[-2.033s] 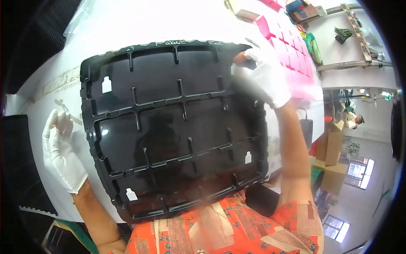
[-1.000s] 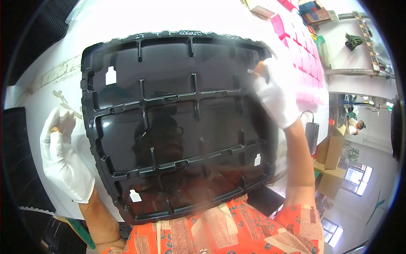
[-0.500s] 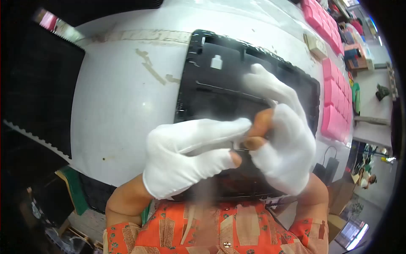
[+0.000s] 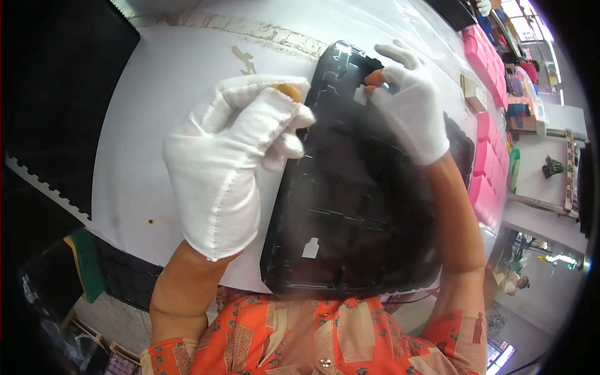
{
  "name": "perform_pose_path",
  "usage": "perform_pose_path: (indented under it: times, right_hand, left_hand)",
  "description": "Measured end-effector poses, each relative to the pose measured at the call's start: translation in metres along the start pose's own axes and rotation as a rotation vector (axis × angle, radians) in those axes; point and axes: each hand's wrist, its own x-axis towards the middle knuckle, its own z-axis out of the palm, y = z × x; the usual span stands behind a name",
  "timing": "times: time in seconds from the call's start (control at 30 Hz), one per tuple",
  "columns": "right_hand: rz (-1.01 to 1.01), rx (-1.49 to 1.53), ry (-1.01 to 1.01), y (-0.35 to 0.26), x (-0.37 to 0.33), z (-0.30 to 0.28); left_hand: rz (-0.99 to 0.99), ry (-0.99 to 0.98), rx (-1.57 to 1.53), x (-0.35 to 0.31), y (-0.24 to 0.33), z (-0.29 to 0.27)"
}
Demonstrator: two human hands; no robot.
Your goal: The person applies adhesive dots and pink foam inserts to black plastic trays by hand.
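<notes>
Black tray (image 4: 331,184) lies on the white table (image 4: 134,169) in front of the person, right of centre. Right hand (image 4: 409,106), gloved in white, is over the far part of the tray. Its bare thumb and forefinger tips are close together at a white bottle-shaped sticker (image 4: 360,95); whether they grip it cannot be told. Left hand (image 4: 228,150), also gloved, is raised beside the tray, fingers curled; its grip contents cannot be confirmed. Another sticker (image 4: 310,248) sits at the near left. Pink trays (image 4: 484,162) stand beyond the right edge.
</notes>
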Motion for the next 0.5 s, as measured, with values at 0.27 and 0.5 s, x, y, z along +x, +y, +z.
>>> perform_pose_path:
  times: [0.27,0.5]
  right_hand:
    - [-0.030,0.005,-0.125,0.002,0.013,-0.003]
    - [0.057,0.062,-0.227,-0.004,0.012,-0.002]
  left_hand:
    - [-0.035,0.000,0.014,-0.006,0.009,0.007]
    - [-0.016,-0.019,-0.043,-0.005,0.007,0.004]
